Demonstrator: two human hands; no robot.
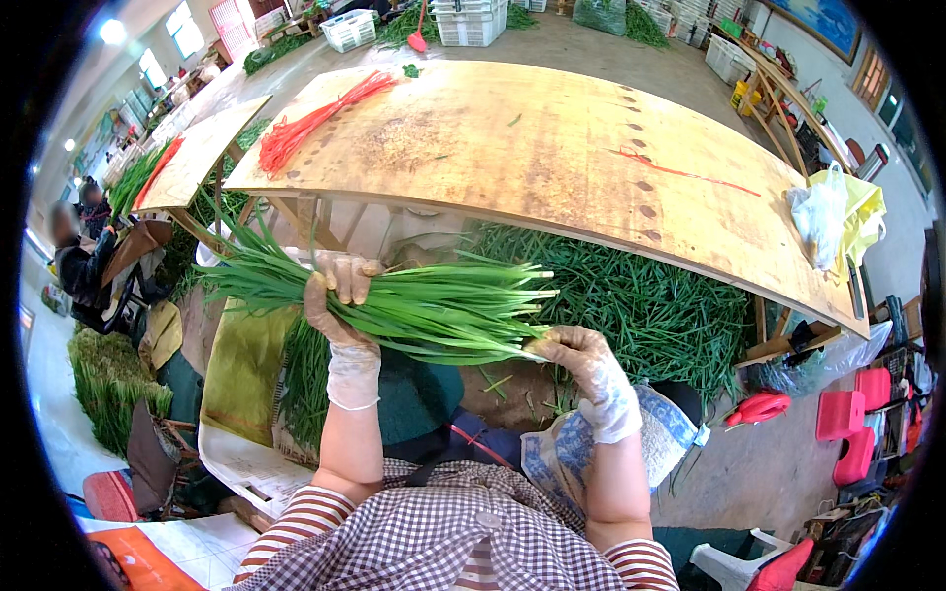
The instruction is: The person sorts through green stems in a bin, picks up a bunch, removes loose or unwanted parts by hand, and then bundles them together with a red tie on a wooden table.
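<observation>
Checked apron (424, 537) over brown-&-white striped sleeves is filling the foreground as a worker is holding a bunch of green stalks (443, 305) crosswise, b/w the apron & a long wooden bench (512, 128). L. hand (342, 295), in a thin stained glove, is wrapping its grip round the bunch on its leafy side; R. hand (583, 362), gloved likewise, is pinching w/ thumb & fingertips at the pale cut ends.

Long bench, its bare wood showing scuffs & a row of dark spots, is stretching across the mid-ground. It is carrying a bundle of red ties (305, 133) toward the L. end, a few loose red strands (680, 172) toward the R., plus a white plastic bag (818, 217) & a yellow bag (864, 222) at the R. end. Underneath, a heap of cut greens (621, 295) is covering the floor.

At far L., a co-worker (84, 261) in dark clothing is sitting nr a second bench (202, 158). White crates (473, 25) are standing at the back of the rm; pinkish-red stools (841, 419) are clustering at R. Above them, a blue framed picture (823, 18) is hanging on the wall. Orange bag (148, 559), lower L., is bearing pale marks, too small to read.
</observation>
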